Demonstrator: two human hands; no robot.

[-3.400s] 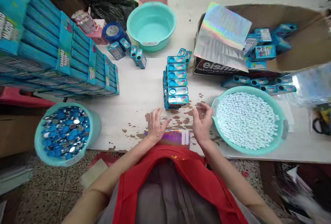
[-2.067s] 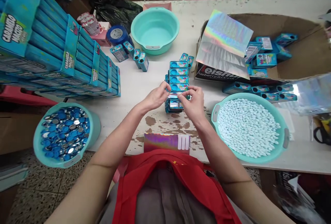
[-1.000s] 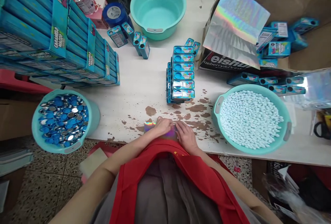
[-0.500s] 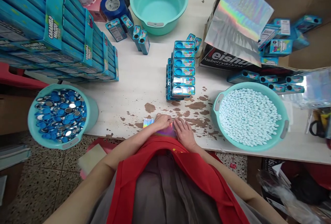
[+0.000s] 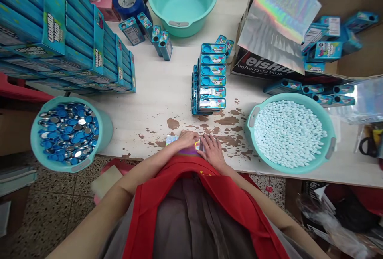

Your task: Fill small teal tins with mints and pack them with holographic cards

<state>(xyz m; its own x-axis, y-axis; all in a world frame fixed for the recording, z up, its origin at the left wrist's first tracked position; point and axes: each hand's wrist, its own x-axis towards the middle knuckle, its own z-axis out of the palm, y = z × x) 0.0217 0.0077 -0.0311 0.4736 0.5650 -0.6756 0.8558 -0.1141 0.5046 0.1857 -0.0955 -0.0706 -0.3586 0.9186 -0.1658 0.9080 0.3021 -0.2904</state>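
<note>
In the head view, the left hand (image 5: 189, 139) and the right hand (image 5: 213, 149) lie side by side on a shiny sheet (image 5: 189, 151) at the near edge of the table (image 5: 155, 103), the left curled and the right spread, seemingly to press it flat; whether either pinches anything, I cannot tell. Small blue boxes (image 5: 212, 80) stand upright in a row just beyond, perhaps so their tops face up within reach. The left tub (image 5: 106, 129) holds blue-and-silver pieces (image 5: 70, 131), the right tub (image 5: 250, 139) pale pieces (image 5: 289, 131), probably spaced to leave the middle free.

A container row (image 5: 212, 81) stands behind what seems a sheet (image 5: 189, 151).
</note>
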